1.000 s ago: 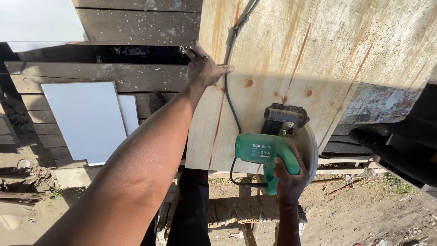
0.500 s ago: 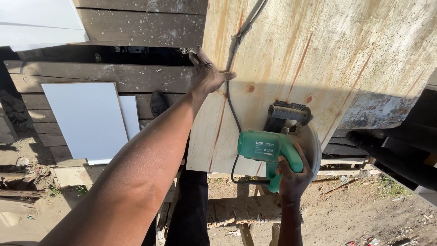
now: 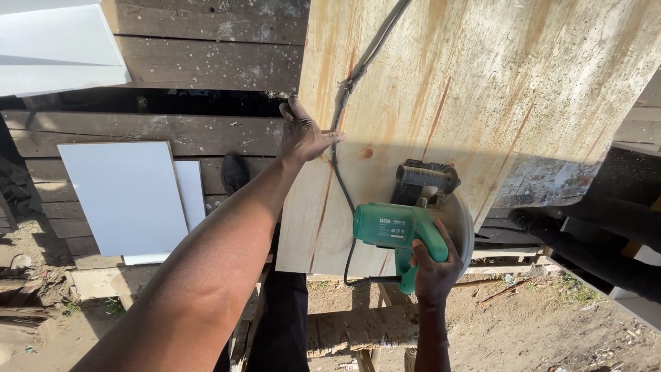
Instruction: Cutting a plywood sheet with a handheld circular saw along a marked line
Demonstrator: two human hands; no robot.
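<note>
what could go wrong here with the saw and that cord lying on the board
The black power cord runs along the wooden board right beside the green circular saw; it could snag or meet the blade. The left hand presses flat at the board's edge, touching the cord and not far from the saw, so a kickback might reach it. The right hand alone has a grip on the handle.

Left hand spread flat; right hand fingers curled.

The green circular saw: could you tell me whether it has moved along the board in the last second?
Yes. The green circular saw has advanced up the wooden board, away from the person, closing on the knot.
</note>
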